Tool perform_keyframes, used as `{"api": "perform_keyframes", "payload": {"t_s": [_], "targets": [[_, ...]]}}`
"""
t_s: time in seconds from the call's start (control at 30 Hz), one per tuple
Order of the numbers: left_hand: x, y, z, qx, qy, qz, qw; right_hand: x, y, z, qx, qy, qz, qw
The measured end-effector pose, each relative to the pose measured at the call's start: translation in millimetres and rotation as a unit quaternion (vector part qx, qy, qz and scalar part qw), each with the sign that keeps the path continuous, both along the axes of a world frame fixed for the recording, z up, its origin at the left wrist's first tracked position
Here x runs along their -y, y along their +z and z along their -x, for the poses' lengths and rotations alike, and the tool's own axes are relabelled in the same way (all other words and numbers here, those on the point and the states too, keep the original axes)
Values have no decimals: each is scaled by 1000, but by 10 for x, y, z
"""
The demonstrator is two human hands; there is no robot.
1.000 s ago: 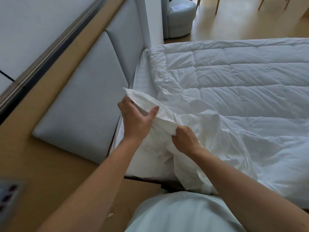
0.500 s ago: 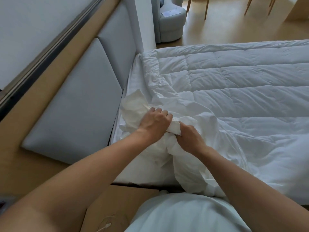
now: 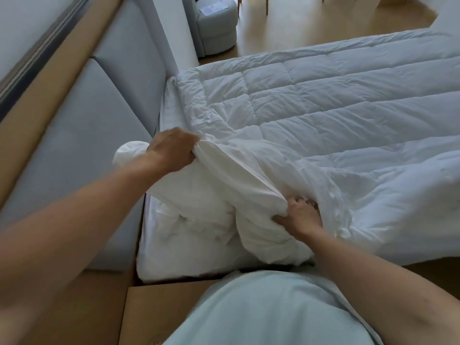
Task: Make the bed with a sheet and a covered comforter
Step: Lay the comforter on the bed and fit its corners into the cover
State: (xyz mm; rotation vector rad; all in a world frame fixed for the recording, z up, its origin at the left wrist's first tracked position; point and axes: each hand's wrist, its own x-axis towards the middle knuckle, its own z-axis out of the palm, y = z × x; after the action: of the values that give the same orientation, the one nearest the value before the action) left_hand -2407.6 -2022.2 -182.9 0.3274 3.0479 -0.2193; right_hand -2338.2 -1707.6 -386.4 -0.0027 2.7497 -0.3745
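While the quilted comforter is lying spread across the bed, a bunched white cover is stretching between the hands: left hand gripping its upper edge, right hand clutching its lower fold.

a padded grey headboard runs along the left, framed in tan wood. beyond a white pillar sits a rounded pale-blue armchair on a light wooden floor, softly daylit.

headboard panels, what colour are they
Light grey-blue headboard panels, set in a tan wood frame, seen in the head view.
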Motion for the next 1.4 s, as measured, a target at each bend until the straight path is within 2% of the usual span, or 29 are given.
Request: {"api": "perform_keyframes", "payload": {"t_s": [0.2, 0.23, 0.3, 0.37, 0.43, 0.53, 0.6, 0.63, 0.67, 0.77, 0.87, 1.0, 1.07, 1.17, 1.27, 1.4], "targets": [[38, 72, 119, -27, 27, -18, 999, -489, -94, -62, 84, -13, -31, 996], [86, 67, 152, -29, 38, -23, 999, -616, -111, -93, 97, -45, -20, 994], [205, 59, 218, -31, 71, -28, 997, -989, -229, -95, 87, -140, 24, 986], [306, 1, 237, -21, 98, -30, 995, -1354, -285, -25, 50, -152, 14, 987], [306, -86, 205, -12, 122, -33, 992, -1663, -248, 134, 70, -136, -27, 988], [192, -182, 141, -14, 142, -42, 989, -1873, -156, 457, 148, -30, -125, 981], [61, -198, 130, -32, 145, -43, 988, -1760, -1, 658, 259, -5, -65, 964], [-2, -198, 129, -37, 143, -42, 988, -1623, 53, 758, 269, 19, -19, 963], [-60, -191, 126, -37, 140, -39, 989, -1415, 117, 793, 240, 53, 23, 969], [-161, -167, 91, -34, 130, -26, 991, -656, 174, 714, 75, 114, 96, 986], [-216, -142, -25, -34, 124, -4, 992, -207, 37, 615, 56, 125, 97, 986], [-256, -144, -148, -13, 147, -12, 989, -241, 50, 568, -10, 87, 164, 983], [-358, -181, -163, 22, 145, 26, 989, -297, 109, 536, -75, 81, 183, 977], [-949, -349, -147, 126, 67, 73, 987, -285, 224, 556, -160, 102, 210, 959], [-1766, -699, -88, 154, -7, 22, 988, -161, 377, 631, -223, 126, 212, 943], [-2143, -888, 160, 96, 1, -88, 991, -194, 536, 699, -284, 28, 217, 934]]}}
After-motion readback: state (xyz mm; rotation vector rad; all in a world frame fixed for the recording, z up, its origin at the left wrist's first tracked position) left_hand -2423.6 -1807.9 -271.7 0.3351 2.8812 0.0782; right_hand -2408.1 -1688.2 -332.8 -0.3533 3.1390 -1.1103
